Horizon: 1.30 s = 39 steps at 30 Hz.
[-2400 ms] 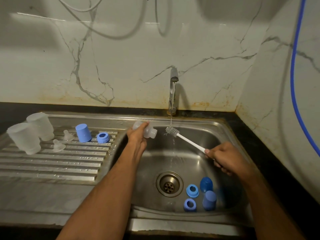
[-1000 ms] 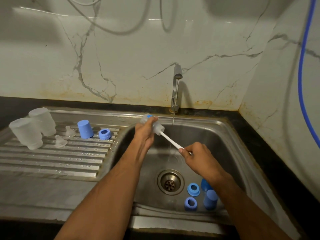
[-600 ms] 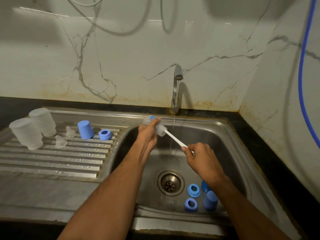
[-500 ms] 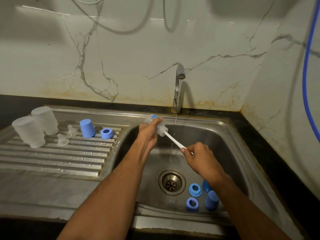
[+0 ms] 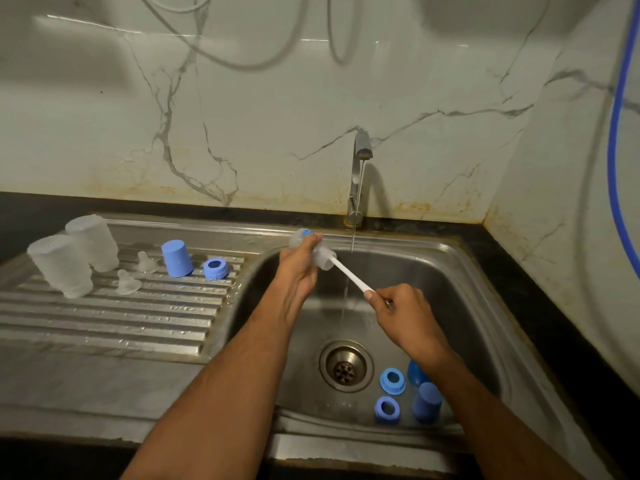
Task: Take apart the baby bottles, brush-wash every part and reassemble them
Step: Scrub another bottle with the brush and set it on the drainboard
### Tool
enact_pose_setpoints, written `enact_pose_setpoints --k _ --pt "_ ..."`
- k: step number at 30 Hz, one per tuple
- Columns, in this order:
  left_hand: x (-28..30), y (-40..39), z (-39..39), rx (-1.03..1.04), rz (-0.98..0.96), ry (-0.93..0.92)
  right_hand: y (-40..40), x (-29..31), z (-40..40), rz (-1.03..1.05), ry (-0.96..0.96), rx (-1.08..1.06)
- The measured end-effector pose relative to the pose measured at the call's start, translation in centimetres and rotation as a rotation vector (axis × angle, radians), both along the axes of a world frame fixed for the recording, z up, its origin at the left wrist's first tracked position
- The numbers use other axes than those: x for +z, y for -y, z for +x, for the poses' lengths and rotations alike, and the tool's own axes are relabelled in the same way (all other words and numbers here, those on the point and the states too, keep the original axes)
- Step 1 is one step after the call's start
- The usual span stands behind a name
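My left hand (image 5: 298, 268) grips a clear baby bottle (image 5: 325, 257) lying sideways over the sink's back left corner. My right hand (image 5: 403, 313) holds the white handle of a bottle brush (image 5: 349, 276), and the brush head is hidden inside the bottle's mouth. On the drainboard stand two frosted bottle bodies (image 5: 74, 258) upside down, two clear teats (image 5: 128, 281), a blue cap (image 5: 176, 258) and a blue ring (image 5: 216, 269). In the sink basin (image 5: 460, 306) lie two blue rings (image 5: 392, 381) and two blue caps (image 5: 427, 407).
A thin stream of water runs from the tap (image 5: 360, 178) into the basin beside the brush. The drain (image 5: 346, 366) sits mid-basin. A blue hose (image 5: 620, 109) hangs on the right wall. The ribbed drainboard (image 5: 110, 317) stretches to the left.
The brush head went from under the running water into the bottle's mouth. Since then my right hand has kept working the brush handle in the bottle while my left hand holds it steady.
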<state>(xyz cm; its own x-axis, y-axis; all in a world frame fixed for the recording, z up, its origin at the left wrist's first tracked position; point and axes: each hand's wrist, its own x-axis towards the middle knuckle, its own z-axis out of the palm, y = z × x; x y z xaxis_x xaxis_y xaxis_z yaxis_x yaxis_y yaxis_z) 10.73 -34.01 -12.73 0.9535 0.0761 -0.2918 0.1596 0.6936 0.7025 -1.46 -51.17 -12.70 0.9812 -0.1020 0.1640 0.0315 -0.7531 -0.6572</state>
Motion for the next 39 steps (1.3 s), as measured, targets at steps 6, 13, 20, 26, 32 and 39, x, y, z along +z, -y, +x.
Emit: enact_pose_setpoints --k 6,13,20,26,32,39 --pt "-0.4 -1.6 1.3 0.044 0.001 0.003 -0.4 0.1 -0.1 0.151 -0.16 0.099" --pt "-0.5 -2.4 1.6 0.043 -0.059 -0.002 2.2 1.3 -1.1 0.273 -0.22 0.108" --pt "-1.2 -3.3 2.7 -0.006 -0.095 0.011 4.2 1.7 -1.2 0.224 -0.242 0.109" --pt "-1.0 -2.8 1.6 -0.052 -0.096 0.017 2.7 1.1 -0.4 0.172 -0.171 0.096" --pt "-1.3 -4.8 2.9 0.01 -0.254 -0.022 3.5 1.6 -0.6 0.246 -0.218 0.103" --pt "-1.3 -3.6 2.3 0.043 -0.139 -0.028 3.8 1.7 -0.3 0.195 -0.236 0.107"
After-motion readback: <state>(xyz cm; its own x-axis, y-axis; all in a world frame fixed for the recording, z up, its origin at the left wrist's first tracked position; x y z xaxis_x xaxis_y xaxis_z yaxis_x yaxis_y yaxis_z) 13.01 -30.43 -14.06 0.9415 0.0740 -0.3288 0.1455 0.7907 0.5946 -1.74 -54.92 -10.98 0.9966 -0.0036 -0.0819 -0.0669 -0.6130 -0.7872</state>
